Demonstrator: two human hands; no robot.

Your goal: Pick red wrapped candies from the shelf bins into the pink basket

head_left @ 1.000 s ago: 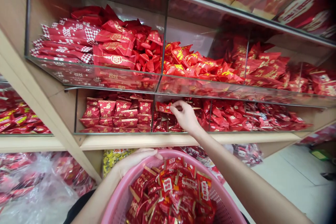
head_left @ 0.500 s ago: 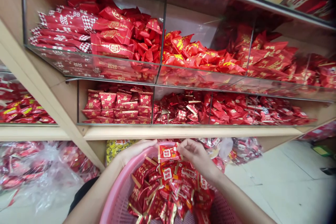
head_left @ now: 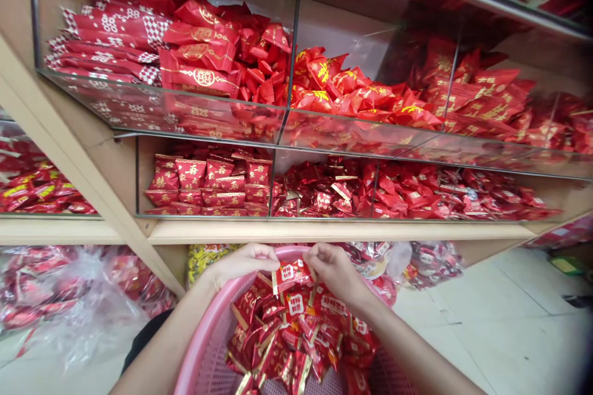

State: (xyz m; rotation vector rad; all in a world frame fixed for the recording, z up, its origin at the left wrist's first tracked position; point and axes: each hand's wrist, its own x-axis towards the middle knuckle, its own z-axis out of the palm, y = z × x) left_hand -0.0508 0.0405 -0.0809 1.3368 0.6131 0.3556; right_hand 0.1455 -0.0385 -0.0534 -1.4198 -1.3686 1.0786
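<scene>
A pink mesh basket [head_left: 192, 345] at the bottom centre holds many red and gold wrapped packets [head_left: 296, 333]. Above them, at the basket's far rim, one red packet with a white label [head_left: 291, 273] is stretched between the two hands. Fingers and thumb of my right hand [head_left: 331, 268] pinch its right end. My left hand [head_left: 252, 261] is closed at the packet's upper left corner, its fingertips pressed together against it.
Glass-fronted shelves of red packets [head_left: 199, 74] rise ahead, with a lower row [head_left: 213, 185] above a pale wooden ledge [head_left: 324, 231]. Clear plastic bags [head_left: 78, 302] lie at left; a yellow bag [head_left: 206, 259] sits behind my left hand. Floor tiles [head_left: 504, 321] show at right.
My left hand has left the basket rim and closed on the packet's left corner. The packet has tilted and shifted slightly left and down, still in my right hand.
</scene>
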